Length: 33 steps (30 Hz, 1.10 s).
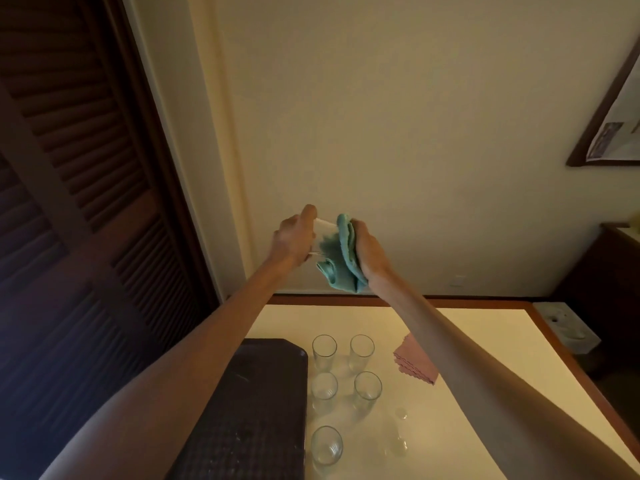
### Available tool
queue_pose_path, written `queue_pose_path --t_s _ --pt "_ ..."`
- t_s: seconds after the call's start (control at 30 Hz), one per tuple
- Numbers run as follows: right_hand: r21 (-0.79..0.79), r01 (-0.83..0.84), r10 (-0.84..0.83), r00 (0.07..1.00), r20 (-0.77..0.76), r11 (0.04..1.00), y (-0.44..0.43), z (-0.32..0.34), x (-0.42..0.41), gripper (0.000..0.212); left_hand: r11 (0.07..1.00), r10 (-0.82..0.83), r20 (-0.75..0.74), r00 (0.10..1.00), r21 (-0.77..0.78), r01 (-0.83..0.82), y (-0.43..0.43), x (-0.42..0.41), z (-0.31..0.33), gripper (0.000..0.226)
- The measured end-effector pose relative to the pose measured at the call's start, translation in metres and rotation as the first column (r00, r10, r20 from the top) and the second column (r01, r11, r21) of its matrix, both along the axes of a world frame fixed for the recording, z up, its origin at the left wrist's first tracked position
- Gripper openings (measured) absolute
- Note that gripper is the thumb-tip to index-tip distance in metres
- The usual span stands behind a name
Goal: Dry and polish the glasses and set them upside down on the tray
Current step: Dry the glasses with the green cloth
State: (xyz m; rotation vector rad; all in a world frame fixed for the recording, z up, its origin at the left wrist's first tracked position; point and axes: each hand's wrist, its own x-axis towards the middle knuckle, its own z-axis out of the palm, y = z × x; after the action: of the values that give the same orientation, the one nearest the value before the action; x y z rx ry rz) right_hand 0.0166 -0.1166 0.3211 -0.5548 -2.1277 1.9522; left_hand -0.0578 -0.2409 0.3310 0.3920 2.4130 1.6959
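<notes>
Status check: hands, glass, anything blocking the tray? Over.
Left hand grips clear drinking glass, raised. Right hand pushes teal cloth into it. Five more clear glasses upright beside dark rectangular tray; nothing in the way.

No readable text — framed poster [614, 129] blurred

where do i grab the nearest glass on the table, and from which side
Probably round its side wall, mid-height, coming from the right: the glass stands upright, mouth up, and the tray lies close on its left.
</notes>
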Motion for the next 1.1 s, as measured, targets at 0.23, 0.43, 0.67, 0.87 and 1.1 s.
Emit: queue_pose_path --t_s 0.23,0.43,0.67,0.87,1.1 --pt "0.202 -0.012 0.027 0.997 -0.072 0.979 0.018 0.002 0.018 0.057 0.989 0.132 -0.469 0.874 0.116 -0.087 0.013 0.04 -0.008 0.053" --pt "0.207 -0.035 0.033 0.999 0.018 0.978 0.035 -0.007 0.048 0.049 0.992 0.029 -0.812 0.583 -0.05 -0.119 0.015 0.074 -0.023 0.031" --pt "0.285 -0.098 0.063 0.99 0.13 0.954 0.061 -0.048 0.103 0.06 0.98 0.021 -0.595 0.803 -0.145 -0.133 0.015 0.116 -0.06 0.03" --pt "0.253 -0.025 -0.053 0.953 0.298 0.967 0.096 -0.119 0.152 0.059 0.966 -0.037 -0.385 0.922 -0.248 -0.065 0.016 0.157 -0.114 0.037" --pt "0.154 0.071 -0.132 0.892 0.432 0.986 0.122 -0.206 0.189 0.059 0.841 -0.24 -0.165 0.957 -0.528 0.119 0.017 0.199 -0.207 0.043"
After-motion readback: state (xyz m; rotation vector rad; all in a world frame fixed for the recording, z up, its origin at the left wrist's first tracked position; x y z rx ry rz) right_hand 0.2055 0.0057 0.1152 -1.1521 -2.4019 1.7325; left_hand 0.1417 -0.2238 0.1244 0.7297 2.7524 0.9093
